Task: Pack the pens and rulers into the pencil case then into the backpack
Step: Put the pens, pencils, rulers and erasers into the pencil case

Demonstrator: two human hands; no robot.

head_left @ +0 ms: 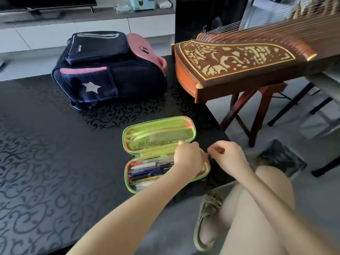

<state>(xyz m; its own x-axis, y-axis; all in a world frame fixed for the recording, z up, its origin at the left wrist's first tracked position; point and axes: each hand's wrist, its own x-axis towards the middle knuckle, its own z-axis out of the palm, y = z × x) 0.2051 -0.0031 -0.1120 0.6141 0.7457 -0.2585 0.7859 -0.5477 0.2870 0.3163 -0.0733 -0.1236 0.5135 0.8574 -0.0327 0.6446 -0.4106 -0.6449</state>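
A lime-green pencil case lies open on the black patterned table, its mesh lid folded back. Several pens fill its lower half. My left hand rests over the right end of the lower half, fingers curled down on the case's edge and the pens there. My right hand sits just right of the case, thumb and forefinger pinched together at the case's right rim; what they pinch is too small to tell. The navy and pink backpack lies on its side at the back of the table, closed.
A wooden zither on a red-brown stand overhangs the table's right edge. The table ends just right of the case. My knee and a sandalled foot are below. A white cabinet runs along the back.
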